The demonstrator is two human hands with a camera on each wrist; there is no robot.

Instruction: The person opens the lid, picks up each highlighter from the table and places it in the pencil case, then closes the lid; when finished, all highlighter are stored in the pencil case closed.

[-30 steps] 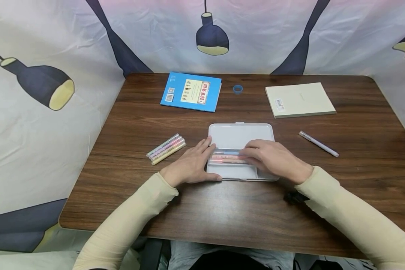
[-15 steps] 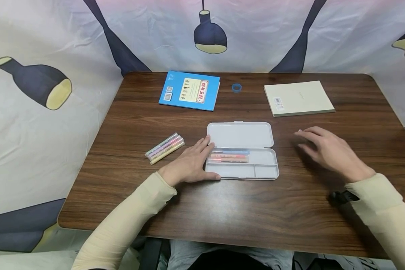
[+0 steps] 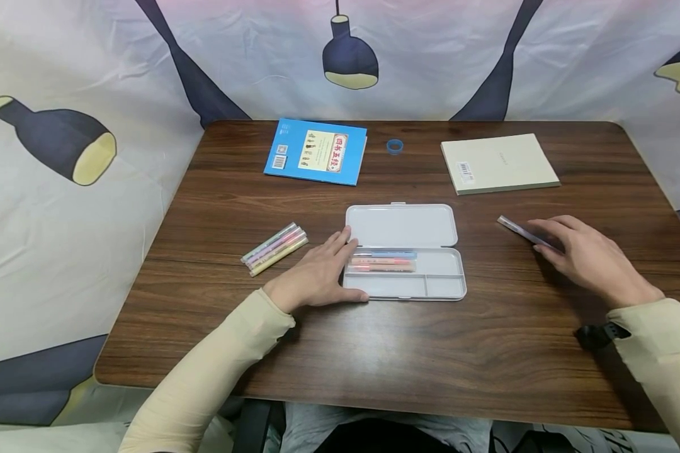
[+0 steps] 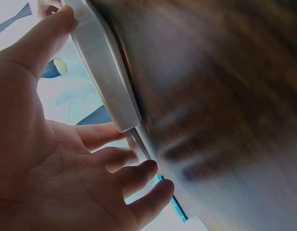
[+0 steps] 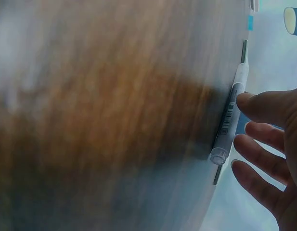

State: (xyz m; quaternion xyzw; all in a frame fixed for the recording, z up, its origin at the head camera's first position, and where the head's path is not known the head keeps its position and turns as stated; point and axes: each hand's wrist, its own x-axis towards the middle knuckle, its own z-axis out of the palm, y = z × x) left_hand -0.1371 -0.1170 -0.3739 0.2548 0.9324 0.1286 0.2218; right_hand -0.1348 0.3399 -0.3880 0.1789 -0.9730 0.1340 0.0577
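Pale cloth (image 3: 249, 69) printed with lamps hangs behind a dark wooden desk (image 3: 385, 352), where a blue book (image 3: 315, 152), a blue ring (image 3: 394, 146) and a cream notebook (image 3: 500, 163) lie along the far side, out of the way of the case (image 3: 385, 287). Its lid (image 3: 401, 225) is folded back, away from the person, so its 3 compartments lie exposed; blue and pink pens (image 3: 385, 261) sit lengthwise in the long far compartment (image 3: 436, 261), probably because it gives the most room. The left hand (image 3: 317, 270) rests at the case's left side, fingers extended and thumb straight along the near edge; it clasps nothing, and the touch seems meant to keep the case from sliding. Near it, pastel markers (image 3: 274, 249) lie slanted, side by side. Well apart on the right, nearer than the notebook, a single white pen (image 3: 518, 230) slants at the desk's surface, 1 end jutting free of the right hand (image 3: 595, 258). That hand is half curled: its thumb tip touches the pen, a placing that suits a pinch, though whether it already has hold cannot be told; other fingers bend loosely. The pen looks slim and straight, with a pale far section, a greyer barrel bearing a barcode (image 5: 228, 115), and a clear, round end.
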